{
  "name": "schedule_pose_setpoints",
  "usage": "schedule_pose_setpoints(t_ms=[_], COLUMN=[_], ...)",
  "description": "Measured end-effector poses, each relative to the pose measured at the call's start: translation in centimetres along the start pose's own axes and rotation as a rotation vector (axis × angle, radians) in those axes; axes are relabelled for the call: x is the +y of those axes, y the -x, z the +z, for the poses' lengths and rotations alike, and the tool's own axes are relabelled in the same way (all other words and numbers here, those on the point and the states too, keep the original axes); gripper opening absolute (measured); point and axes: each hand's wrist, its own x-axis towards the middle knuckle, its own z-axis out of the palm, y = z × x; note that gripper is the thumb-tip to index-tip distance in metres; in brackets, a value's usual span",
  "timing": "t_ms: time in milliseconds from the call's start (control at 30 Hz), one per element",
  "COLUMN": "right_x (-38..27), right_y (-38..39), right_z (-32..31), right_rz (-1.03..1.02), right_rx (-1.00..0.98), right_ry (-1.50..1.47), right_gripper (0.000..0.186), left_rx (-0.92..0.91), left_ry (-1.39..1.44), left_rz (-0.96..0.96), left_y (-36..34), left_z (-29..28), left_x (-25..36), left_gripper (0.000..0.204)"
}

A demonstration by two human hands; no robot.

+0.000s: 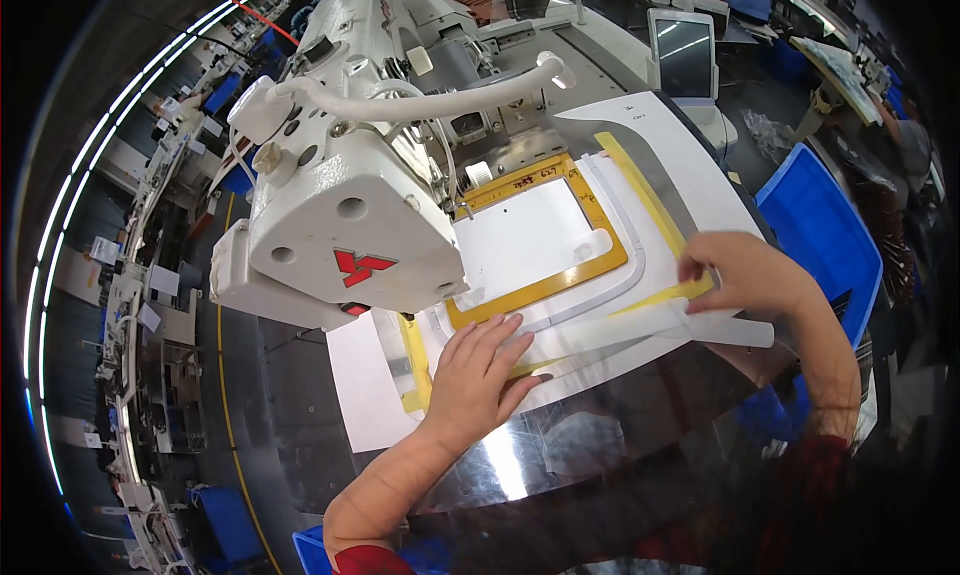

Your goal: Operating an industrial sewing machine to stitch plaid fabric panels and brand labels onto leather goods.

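Note:
My left hand (478, 383) lies with fingers spread on the near edge of a white sheet (362, 387) and a yellow-edged template. Its fingertips reach the near side of a yellow rectangular clamp frame (553, 286). Over the template's near right corner, my right hand (752, 273) pinches a whitish strip (640, 322) between thumb and fingers. The strip runs left toward my left hand. Yellow tape (645, 197) borders the template's right side. Inside the clamp frame is a white panel (525, 233).
The white head of a large sewing machine (350, 210) overhangs the frame's left side, with a curved white tube (420, 103) above. A small screen (685, 60) stands at the back right. A blue bin (825, 240) sits right of the dark table (585, 445).

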Motion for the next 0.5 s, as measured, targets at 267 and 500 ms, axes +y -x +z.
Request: schedule_pose_setpoints(t_ms=[267, 500], right_x=[0.0, -3.4], right_y=[8.3, 6.7], right_z=[4.9, 2.8], right_rz=[0.161, -0.088], right_rx=[0.238, 0.533], right_ry=[0.096, -0.053], right_gripper=[0.016, 0.014], left_rx=[0.002, 0.172], left_ry=[0.064, 0.176], left_rz=[0.182, 0.147], left_y=[-0.5, -0.3], left_z=[0.4, 0.2], left_x=[1.1, 0.3], left_gripper=[0.036, 0.039])
